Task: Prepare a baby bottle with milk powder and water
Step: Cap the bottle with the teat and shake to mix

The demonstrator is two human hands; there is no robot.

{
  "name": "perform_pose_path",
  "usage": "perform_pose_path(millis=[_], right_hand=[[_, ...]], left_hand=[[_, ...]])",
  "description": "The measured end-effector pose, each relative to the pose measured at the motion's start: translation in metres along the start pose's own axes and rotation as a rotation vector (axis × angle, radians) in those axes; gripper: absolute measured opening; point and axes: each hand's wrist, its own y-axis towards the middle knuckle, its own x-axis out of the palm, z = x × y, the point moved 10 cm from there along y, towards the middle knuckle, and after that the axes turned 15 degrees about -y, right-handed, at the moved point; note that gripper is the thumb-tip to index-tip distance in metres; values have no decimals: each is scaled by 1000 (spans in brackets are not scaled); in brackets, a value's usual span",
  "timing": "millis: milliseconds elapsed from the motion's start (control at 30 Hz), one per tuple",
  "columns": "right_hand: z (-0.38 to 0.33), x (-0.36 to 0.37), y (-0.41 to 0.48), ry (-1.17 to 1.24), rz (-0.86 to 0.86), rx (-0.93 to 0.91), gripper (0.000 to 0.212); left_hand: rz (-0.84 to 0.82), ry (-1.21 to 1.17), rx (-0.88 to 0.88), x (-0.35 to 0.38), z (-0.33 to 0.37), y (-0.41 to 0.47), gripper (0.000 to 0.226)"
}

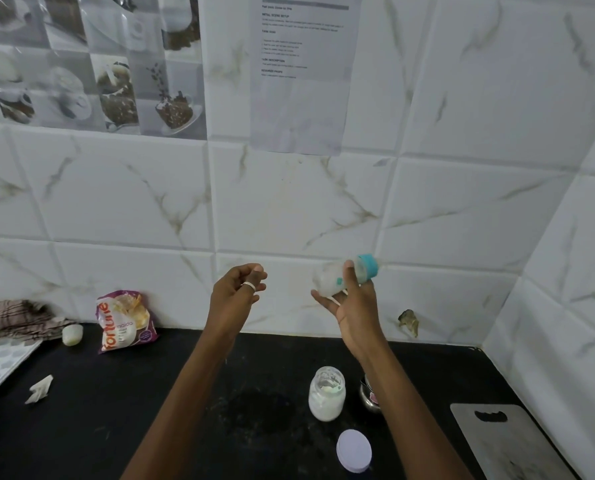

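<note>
Above the black stone table (pixel 81 427), against the white marbled wall tiles (pixel 289 202), I log both hands raised. My right hand (pixel 353 303) is clamped on the clear plastic baby bottle with a teal collar (pixel 344 275); thumb and fingers wrap its body. Bottle lies tilted nearly on its side, teal end up and to the right, blurred. Contents look whitish; level cannot be read.

My left hand (pixel 239 289) holds nothing: fingers curled loosely toward the thumb, a pale ring on one finger. It sits level with the bottle but apart from it.

On the table below the right forearm: open glass jar of white powder (pixel 326 393), upright. Its round white lid (pixel 354 451) lies flat just in front of the jar. A small steel vessel (pixel 368 398) stands just right of the jar, partly hidden by the forearm.

Right edge: grey cutting board with handle slot (pixel 507 445). Left side: purple-and-orange "Fortune" flour packet (pixel 124 322) leaning on the wall, a pale round lump (pixel 72 335) beside it, a striped cloth (pixel 22 317), a white moulded tray (pixel 2 362), a crumpled scrap of paper (pixel 40 389). A printed sheet (pixel 303 74) is stuck on the wall tiles.
</note>
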Motion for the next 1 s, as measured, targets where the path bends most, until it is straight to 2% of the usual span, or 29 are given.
perform_pose_path(millis=[33,133,267,400,533,667,800,900,967,1000], right_hand=[[-1,3,0,-18,-16,1,57],[2,18,-4,-278,-175,9,63],[-9,-4,4,-14,32,-19,56],[0,16,-4,-288,-167,14,65],[-5,-8,2,-12,22,-12,52],[7,11,-7,-307,-203,19,66],[1,-6,-2,-63,-8,0,68],[8,11,-7,-295,-165,17,67],[2,8,-6,-251,-145,0,67],[-1,0,-4,-128,-74,-4,66]], left_hand=[[1,2,-1,-1,0,0,13],[7,1,4,-3,1,1,15],[-2,-4,3,-1,3,1,16],[7,-2,4,-3,4,1,19],[3,-1,0,-2,3,0,19],[15,-1,2,-5,4,1,18],[4,4,-1,-1,3,0,19],[7,1,2,-1,5,0,18],[5,-5,5,-1,6,-1,18],[1,-7,6,0,6,-1,17]])
